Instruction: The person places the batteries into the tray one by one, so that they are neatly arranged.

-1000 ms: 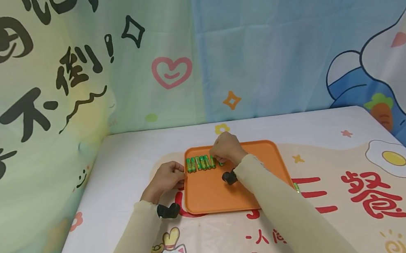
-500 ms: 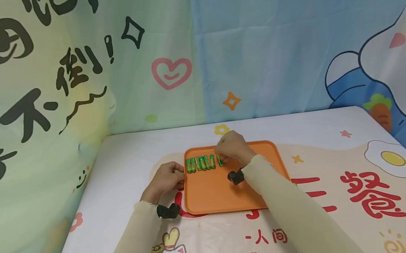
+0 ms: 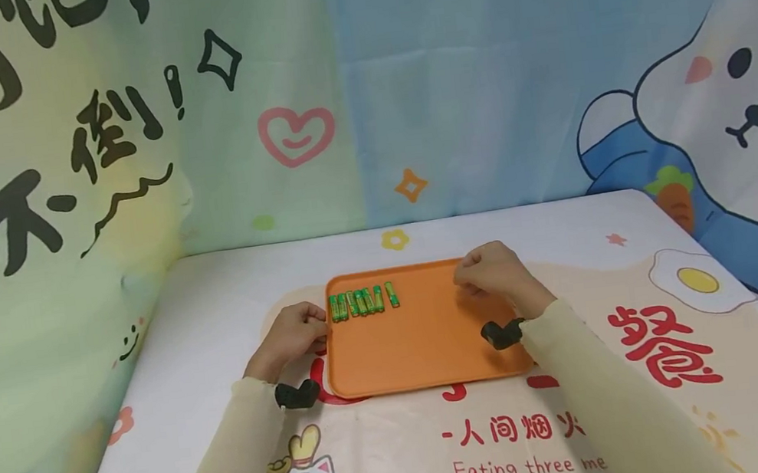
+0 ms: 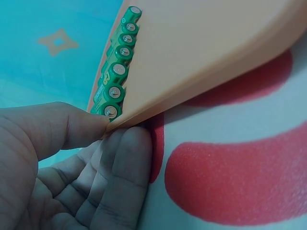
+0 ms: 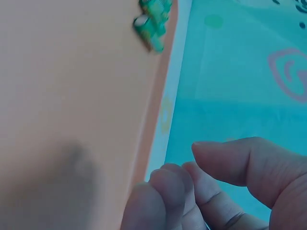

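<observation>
Several green batteries (image 3: pixel 358 303) stand in a row along the far left part of an orange tray (image 3: pixel 424 339), the rightmost one a little apart and tilted. In the left wrist view, their round metal ends (image 4: pixel 119 70) face the camera. My left hand (image 3: pixel 294 334) pinches the tray's left rim, thumb on top near the closest battery and fingers at the underside. My right hand (image 3: pixel 494 274) hovers over the tray's far right part. Its fingers are loosely bent, thumb apart from the fingertips, with nothing between them in the right wrist view (image 5: pixel 168 191).
The tray lies on a table covered with a printed cloth (image 3: pixel 401 450). Behind the table hangs a printed backdrop curtain (image 3: pixel 462 104). Dark wrist straps show on both arms, and the right sleeve (image 3: pixel 616 381) covers part of the cloth right of the tray.
My right hand has left the rightmost battery on the tray and moved right. My left hand has stayed at the rim. The head view has turned slightly to the right.
</observation>
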`<state>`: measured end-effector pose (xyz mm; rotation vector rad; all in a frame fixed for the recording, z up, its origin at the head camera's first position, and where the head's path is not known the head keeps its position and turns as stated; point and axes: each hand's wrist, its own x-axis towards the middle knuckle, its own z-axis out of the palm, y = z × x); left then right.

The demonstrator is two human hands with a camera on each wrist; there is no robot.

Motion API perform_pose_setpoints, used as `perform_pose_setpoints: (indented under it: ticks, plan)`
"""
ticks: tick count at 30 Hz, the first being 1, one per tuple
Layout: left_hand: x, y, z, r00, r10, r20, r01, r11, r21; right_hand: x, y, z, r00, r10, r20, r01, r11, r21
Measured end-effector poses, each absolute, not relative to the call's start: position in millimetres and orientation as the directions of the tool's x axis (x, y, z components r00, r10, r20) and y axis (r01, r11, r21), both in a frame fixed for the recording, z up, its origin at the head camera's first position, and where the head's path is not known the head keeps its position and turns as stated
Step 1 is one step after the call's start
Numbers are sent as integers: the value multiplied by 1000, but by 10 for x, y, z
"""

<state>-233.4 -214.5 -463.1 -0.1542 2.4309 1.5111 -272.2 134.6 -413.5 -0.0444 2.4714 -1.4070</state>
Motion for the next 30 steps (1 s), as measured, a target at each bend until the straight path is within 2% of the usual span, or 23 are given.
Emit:
perform_pose_setpoints:
  ticks: [9, 15, 23, 30]
  plan:
    - [-2297, -2154, -4617, -951, 67, -302, -247, 427, 870, -2488, 1963, -4243, -936, 6, -351, 279, 620, -734]
    - [-2295, -2098, -4602, -947, 66, -313, -254, 442, 860, -2278, 2230, -4402, -926, -13, -377, 282, 641, -714]
    - [-2264, -2118, -4589, -951, 70, -303, -243, 439, 865, -2120, 2208, -4510, -916, -83, -392, 246, 656, -714]
    - [-2277, -2079, -4595, -949, 60, -310, -254, 438, 862, -2058, 2212, -4471, -918, -85, -386, 193, 756, -625]
